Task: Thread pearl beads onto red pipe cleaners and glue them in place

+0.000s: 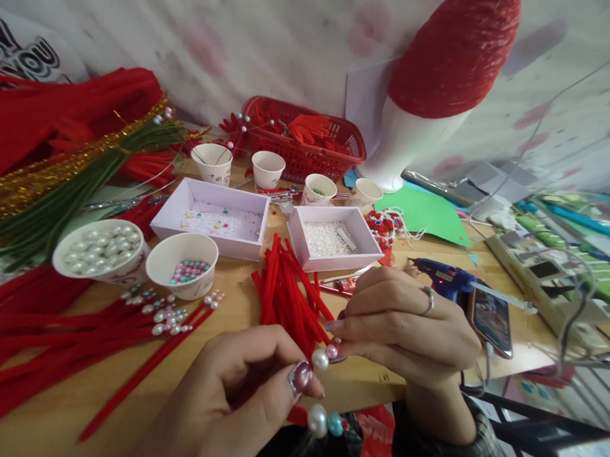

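Note:
Between the thumb and fingers of my left hand point(244, 393) is a red pipe cleaner point(297, 415), mostly hidden by the hand. One end carries a large white pearl bead point(320, 360) and a smaller pink bead point(332, 351). At the other end, lower down, sit a white pearl bead point(317, 421) and a teal bead point(335, 424). My right hand point(406, 319), with a ring on one finger, is closed in a pinch at the tip beside the pink bead. Behind the hands lies a bundle of loose red pipe cleaners point(287, 294).
Left, paper cups hold white pearls point(66, 263) and coloured beads point(158, 267), near beaded pipe cleaners point(151, 343). Two lilac boxes point(234, 247) point(336, 261) hold small beads. Behind is a red basket point(355, 147). A blue glue gun point(446, 277) and phone point(490, 318) lie right.

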### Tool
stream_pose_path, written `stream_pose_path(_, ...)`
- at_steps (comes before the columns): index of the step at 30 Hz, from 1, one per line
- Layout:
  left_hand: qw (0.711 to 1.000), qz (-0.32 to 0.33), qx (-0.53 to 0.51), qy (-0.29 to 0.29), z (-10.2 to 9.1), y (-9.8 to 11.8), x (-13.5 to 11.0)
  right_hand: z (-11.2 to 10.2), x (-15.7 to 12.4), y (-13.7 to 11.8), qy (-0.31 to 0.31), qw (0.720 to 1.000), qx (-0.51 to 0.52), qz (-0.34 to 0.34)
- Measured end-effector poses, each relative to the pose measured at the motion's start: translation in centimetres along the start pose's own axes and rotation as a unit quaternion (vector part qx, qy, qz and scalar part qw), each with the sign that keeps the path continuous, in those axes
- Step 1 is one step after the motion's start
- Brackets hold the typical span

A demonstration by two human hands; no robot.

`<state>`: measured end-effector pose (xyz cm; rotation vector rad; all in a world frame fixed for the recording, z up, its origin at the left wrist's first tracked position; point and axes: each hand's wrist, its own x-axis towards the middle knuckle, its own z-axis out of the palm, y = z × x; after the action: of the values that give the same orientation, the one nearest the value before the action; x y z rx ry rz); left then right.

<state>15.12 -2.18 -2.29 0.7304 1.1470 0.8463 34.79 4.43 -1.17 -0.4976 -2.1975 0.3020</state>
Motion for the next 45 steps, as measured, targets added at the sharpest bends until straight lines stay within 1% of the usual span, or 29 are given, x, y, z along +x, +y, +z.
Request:
stream_pose_path(6, 1.0, -0.01, 0.007, -0.022, -0.1, 0.0, 0.3, 0.0, -0.1, -0.1, 0.003, 1.0, 0.01, -0.001)
stream_pose_path(10, 0.999, -0.023, -0.01, -0.032, -0.1, 0.2, 0.3, -0.1, -0.1, 0.0, -0.001, 1.0, 0.018, -0.004)
stream_pose_path(14, 0.999, -0.04, -0.008, -0.017, -0.1, 0.3, 0.2, -0.2, -0.1, -0.2, -0.016, 1.0, 0.019, 0.008)
stream_pose_path(19, 0.999, -0.034, 0.001, -0.015, -0.2, 0.1, 0.2, -0.2, -0.5, -0.4, -0.003, 1.0, 0.006, 0.018)
stream_pose_path(21, 0.999, -0.041, 0.007, -0.009, -0.3, 0.1, 0.2, -0.2, -0.6, -0.5, -0.01, 1.0, -0.007, 0.018)
stream_pose_path(26, 0.998, -0.058, -0.018, -0.006, -0.3, 0.1, 0.2, -0.4, -0.4, -0.8, -0.028, 0.999, -0.017, 0.014)
stream_pose_path(30, 0.998, -0.043, -0.031, 0.03, -0.1, 0.1, 0.2, -0.3, -0.5, -1.0, -0.019, 0.999, -0.023, 0.034)
stream_pose_path(32, 0.998, -0.045, -0.026, 0.039, 0.1, 0.1, 0.2, -0.3, -0.5, -1.0, -0.015, 0.999, -0.037, 0.037)
stream_pose_path(35, 0.997, -0.064, -0.028, 0.03, 0.2, 0.4, 0.2, -0.4, -0.4, -1.0, -0.025, 0.997, -0.066, 0.026)
stream_pose_path(38, 0.995, -0.075, -0.061, 0.024, 0.4, 0.7, 0.1, -0.5, -0.2, -1.2, -0.031, 0.996, -0.079, 0.032)
stream_pose_path(42, 0.994, -0.073, -0.076, 0.036, 0.5, 1.0, 0.1, -0.5, -0.1, -1.6, -0.032, 0.994, -0.092, 0.054)
stream_pose_path(45, 0.993, -0.071, -0.091, 0.033, 0.7, 0.9, 0.1, -0.5, -0.2, -1.7, -0.036, 0.992, -0.1, 0.063)
